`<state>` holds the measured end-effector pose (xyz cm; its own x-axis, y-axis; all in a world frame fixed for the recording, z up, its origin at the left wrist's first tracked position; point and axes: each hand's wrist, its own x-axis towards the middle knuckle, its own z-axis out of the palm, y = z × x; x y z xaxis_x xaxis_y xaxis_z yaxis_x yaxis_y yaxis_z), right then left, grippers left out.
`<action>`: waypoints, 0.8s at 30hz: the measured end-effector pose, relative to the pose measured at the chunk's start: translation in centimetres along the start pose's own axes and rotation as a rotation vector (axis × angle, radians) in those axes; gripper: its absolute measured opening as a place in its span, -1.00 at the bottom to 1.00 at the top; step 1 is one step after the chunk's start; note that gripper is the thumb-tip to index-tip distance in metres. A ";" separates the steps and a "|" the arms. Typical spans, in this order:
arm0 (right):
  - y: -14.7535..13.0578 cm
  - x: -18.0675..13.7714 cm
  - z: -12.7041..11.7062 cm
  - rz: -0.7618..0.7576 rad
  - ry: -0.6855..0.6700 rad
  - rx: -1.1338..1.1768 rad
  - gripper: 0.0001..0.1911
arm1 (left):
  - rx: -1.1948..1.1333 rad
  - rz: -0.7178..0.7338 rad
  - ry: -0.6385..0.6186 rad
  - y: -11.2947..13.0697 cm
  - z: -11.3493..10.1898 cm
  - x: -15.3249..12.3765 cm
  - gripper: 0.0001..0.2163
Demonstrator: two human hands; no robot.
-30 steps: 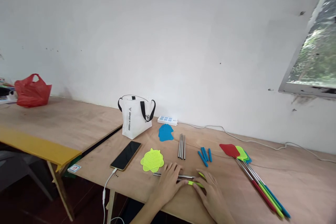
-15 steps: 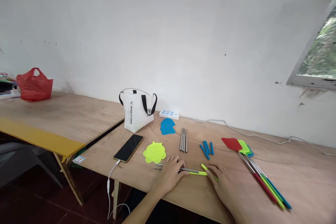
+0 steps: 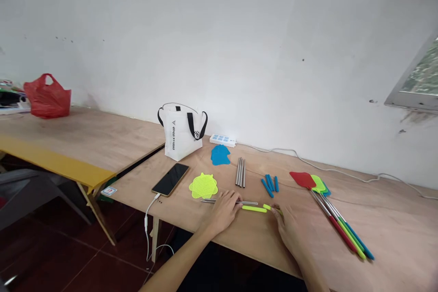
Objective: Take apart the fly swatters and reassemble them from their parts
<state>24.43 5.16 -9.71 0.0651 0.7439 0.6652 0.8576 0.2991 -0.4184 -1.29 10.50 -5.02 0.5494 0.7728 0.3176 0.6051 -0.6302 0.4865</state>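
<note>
My left hand (image 3: pixel 225 212) rests on the table with its fingers closed over thin metal tubes (image 3: pixel 249 203). One tube sticks out to the right of it, and ends show to the left. Just right of its fingertips lies a yellow-green handle sleeve (image 3: pixel 254 209); whether the fingers touch it is hard to tell. Between thumb and fingers, my right hand (image 3: pixel 288 221) pinches another yellow-green handle sleeve (image 3: pixel 267 207), partly hidden by the fingers. Beyond my left hand are yellow fly swatter heads (image 3: pixel 203 185). Several blue handle sleeves (image 3: pixel 269 183) and metal tubes (image 3: pixel 241 173) lie farther back.
Assembled fly swatters (image 3: pixel 337 219) lie at right. Blue swatter heads (image 3: pixel 220 155) sit near a power strip (image 3: pixel 222 140) and a white bag (image 3: pixel 183 134). A phone (image 3: pixel 170 179) with a cable is at left. A red plastic bag (image 3: pixel 48 98) stands on the other table.
The view has shifted. My right hand's sleeve has turned from a slant to nearly in line with the other sleeve. My left hand stays over the tubes.
</note>
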 end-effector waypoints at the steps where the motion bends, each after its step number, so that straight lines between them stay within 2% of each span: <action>1: -0.3 0.1 -0.1 -0.012 -0.020 0.017 -0.62 | 0.002 0.005 -0.003 0.0 0.0 0.0 -0.92; 5: -1.3 0.3 -0.6 -0.039 -0.077 0.047 -0.68 | 0.000 0.022 -0.022 0.1 -0.1 0.1 -0.93; 15: -0.6 -0.1 -0.1 -0.071 -0.094 0.076 -0.75 | -0.035 0.060 -0.037 0.2 -0.1 0.0 -0.95; 24: -1.4 0.1 -0.1 -0.146 -0.113 0.113 -0.77 | -0.150 0.086 -0.033 0.0 -0.1 0.0 -0.92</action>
<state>23.30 4.75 -8.99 -0.1186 0.7480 0.6530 0.7909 0.4688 -0.3933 -1.38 10.48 -4.91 0.6157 0.7119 0.3378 0.4638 -0.6739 0.5751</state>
